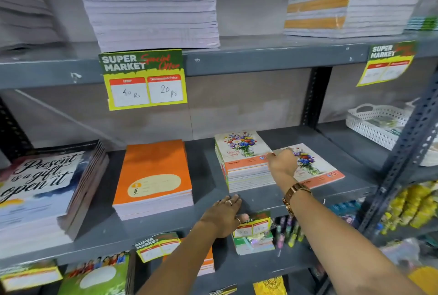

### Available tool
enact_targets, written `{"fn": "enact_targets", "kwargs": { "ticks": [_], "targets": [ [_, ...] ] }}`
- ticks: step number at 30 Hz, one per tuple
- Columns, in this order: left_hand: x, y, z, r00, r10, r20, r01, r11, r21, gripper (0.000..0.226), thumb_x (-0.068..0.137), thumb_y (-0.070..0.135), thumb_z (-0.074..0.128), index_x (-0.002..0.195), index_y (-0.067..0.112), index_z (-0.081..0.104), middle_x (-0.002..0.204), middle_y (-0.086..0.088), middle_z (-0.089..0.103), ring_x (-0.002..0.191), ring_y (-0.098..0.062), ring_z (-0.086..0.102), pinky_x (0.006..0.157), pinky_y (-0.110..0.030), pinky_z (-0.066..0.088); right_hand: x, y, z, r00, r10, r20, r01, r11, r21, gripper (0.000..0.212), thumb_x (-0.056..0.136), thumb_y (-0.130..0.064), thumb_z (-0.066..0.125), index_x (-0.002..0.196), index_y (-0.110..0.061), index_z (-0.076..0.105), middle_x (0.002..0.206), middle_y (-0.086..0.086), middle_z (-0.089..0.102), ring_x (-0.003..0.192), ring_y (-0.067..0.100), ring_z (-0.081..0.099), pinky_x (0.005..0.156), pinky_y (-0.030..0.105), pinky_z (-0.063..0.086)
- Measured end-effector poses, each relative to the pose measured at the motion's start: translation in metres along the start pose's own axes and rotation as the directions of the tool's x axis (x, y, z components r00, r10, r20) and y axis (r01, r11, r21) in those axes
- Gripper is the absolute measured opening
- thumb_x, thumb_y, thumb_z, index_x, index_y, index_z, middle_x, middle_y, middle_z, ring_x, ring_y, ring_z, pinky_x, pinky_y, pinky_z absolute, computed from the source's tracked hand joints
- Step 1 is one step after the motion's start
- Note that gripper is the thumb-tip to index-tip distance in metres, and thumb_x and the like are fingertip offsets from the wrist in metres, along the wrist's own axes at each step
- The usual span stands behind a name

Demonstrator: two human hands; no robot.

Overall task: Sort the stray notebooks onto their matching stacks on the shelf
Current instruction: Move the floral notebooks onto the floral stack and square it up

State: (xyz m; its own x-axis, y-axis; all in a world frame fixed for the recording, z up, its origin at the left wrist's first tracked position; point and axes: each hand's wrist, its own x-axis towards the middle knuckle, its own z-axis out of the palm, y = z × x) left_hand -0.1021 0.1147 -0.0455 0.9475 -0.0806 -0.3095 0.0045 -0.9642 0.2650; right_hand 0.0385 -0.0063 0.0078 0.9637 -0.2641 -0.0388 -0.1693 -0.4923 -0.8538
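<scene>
A stray flower-cover notebook (315,166) lies flat on the grey middle shelf (260,195), just right of the matching flower-cover stack (241,152). My right hand (282,162) rests on the stray notebook's left part, fingers spread against the stack's right side. My left hand (225,211) lies flat, palm down, on the shelf's front edge below the stack, holding nothing. An orange notebook stack (154,176) stands left of the flower stack, and a stack with "Present is a gift" covers (42,188) sits at the far left.
Tall paper stacks (149,5) and orange-spined ones (343,3) fill the upper shelf. Price tags (144,79) hang from shelf edges. A white basket (376,124) sits at right behind a slanted metal post (403,159). More notebooks and pens lie on the lower shelf.
</scene>
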Motion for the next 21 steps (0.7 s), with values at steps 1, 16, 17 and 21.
{"fn": "enact_targets", "kwargs": {
  "ticks": [1, 16, 17, 21],
  "targets": [
    [0.001, 0.004, -0.001, 1.000, 0.014, 0.001, -0.014, 1.000, -0.003, 0.062, 0.099, 0.042, 0.027, 0.151, 0.015, 0.004, 0.161, 0.000, -0.002, 0.149, -0.020, -0.001, 0.121, -0.036, 0.006, 0.000, 0.001, -0.003, 1.000, -0.008, -0.005, 0.008, 1.000, -0.009, 0.039, 0.088, -0.017, 0.061, 0.117, 0.007, 0.051, 0.118, 0.026, 0.062, 0.111, 0.040, 0.058, 0.086, 0.040, 0.048],
    [0.083, 0.075, 0.013, 0.982, 0.187, -0.020, -0.185, 0.980, 0.073, 0.059, 0.101, 0.034, 0.028, 0.150, 0.011, 0.005, 0.161, -0.006, -0.002, 0.149, -0.023, -0.001, 0.123, -0.038, 0.003, 0.063, 0.080, -0.093, 0.992, 0.087, -0.088, -0.097, 0.988, -0.117, 0.039, 0.088, -0.020, 0.062, 0.116, 0.005, 0.054, 0.122, 0.025, 0.061, 0.116, 0.037, 0.056, 0.093, 0.038, 0.046],
    [0.086, 0.075, 0.014, 0.982, 0.184, -0.033, -0.181, 0.980, 0.078, 0.060, 0.101, 0.034, 0.028, 0.150, 0.011, 0.005, 0.161, -0.006, -0.002, 0.149, -0.023, -0.001, 0.123, -0.037, 0.003, 0.065, 0.084, -0.094, 0.992, 0.100, -0.073, -0.109, 0.985, -0.132, 0.039, 0.088, -0.020, 0.062, 0.116, 0.005, 0.054, 0.122, 0.025, 0.061, 0.116, 0.037, 0.056, 0.093, 0.038, 0.046],
    [0.107, 0.093, 0.020, 0.977, 0.193, -0.092, -0.181, 0.976, 0.123, 0.060, 0.100, 0.035, 0.027, 0.150, 0.012, 0.003, 0.161, -0.005, -0.001, 0.149, -0.022, 0.000, 0.123, -0.035, 0.003, 0.082, 0.103, -0.106, 0.990, 0.138, -0.021, -0.139, 0.966, -0.218, 0.037, 0.086, -0.021, 0.060, 0.109, 0.007, 0.061, 0.118, 0.025, 0.064, 0.111, 0.037, 0.061, 0.092, 0.039, 0.050]
  ]
}}
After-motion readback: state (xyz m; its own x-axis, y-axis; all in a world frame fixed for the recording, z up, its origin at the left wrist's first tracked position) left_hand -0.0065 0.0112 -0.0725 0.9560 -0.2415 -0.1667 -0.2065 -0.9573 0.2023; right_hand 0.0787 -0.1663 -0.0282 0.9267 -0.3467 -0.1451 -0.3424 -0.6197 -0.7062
